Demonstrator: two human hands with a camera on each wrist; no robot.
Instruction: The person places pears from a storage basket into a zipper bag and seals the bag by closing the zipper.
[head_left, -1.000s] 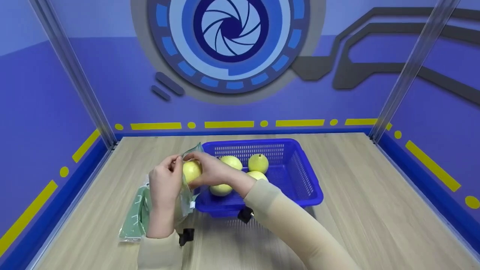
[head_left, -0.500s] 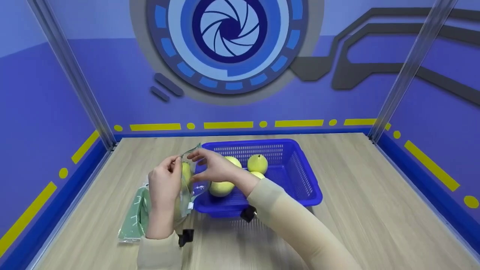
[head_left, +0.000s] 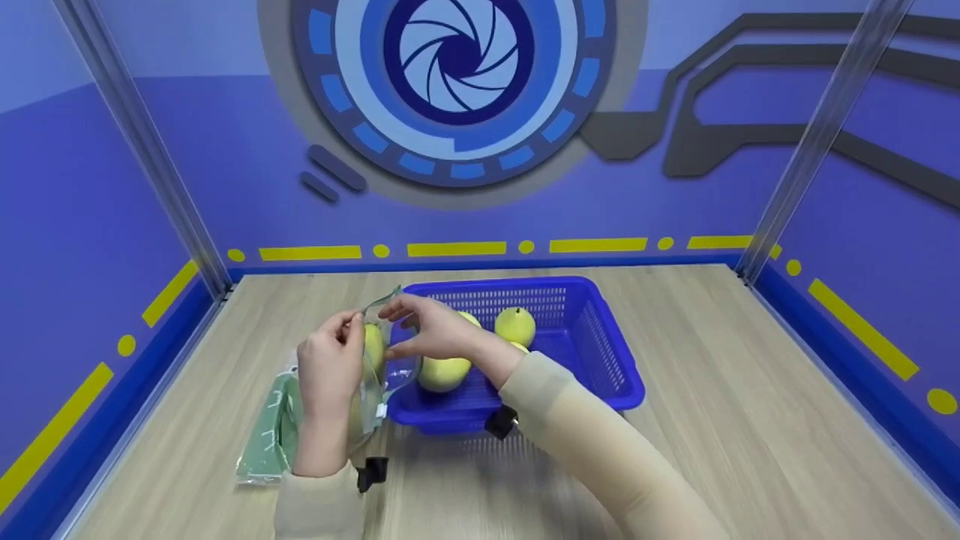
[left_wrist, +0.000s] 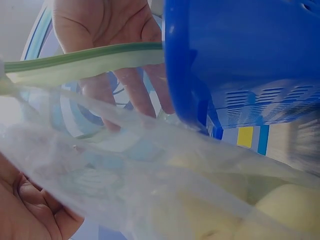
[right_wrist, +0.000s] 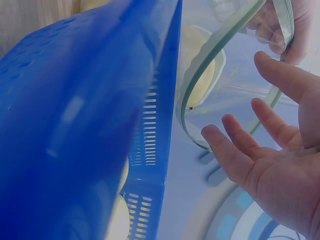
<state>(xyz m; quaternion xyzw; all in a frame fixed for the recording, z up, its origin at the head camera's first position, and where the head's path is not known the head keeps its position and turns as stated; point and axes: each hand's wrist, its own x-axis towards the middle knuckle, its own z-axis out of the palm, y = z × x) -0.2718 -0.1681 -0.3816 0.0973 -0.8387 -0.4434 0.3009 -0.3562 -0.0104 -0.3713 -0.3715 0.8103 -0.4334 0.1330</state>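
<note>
My left hand (head_left: 330, 367) pinches the rim of a clear zip bag (left_wrist: 125, 170) with a green zip strip (right_wrist: 220, 45). A yellow-green pear (head_left: 373, 345) shows just inside the bag, and other pale pears (left_wrist: 280, 212) lie lower down in it. My right hand (head_left: 439, 330) is at the bag's mouth, fingers spread and holding nothing. Just right of the bag stands a blue plastic basket (head_left: 634, 394). In it sit several pears, one upright at the back (head_left: 516, 327) and one near the front (head_left: 444, 375); my right hand partly covers others.
A green plastic packet (head_left: 262, 442) lies on the wooden table (head_left: 720, 420), left of my left forearm. Blue-purple panels (head_left: 465, 217) close off the back and both sides. Metal posts (head_left: 150, 142) stand at the back corners.
A second ago my right hand held a pear at the bag's mouth. It has let go; the pear is now inside the bag, and the right fingers have drawn slightly rightward. The left hand stays put.
</note>
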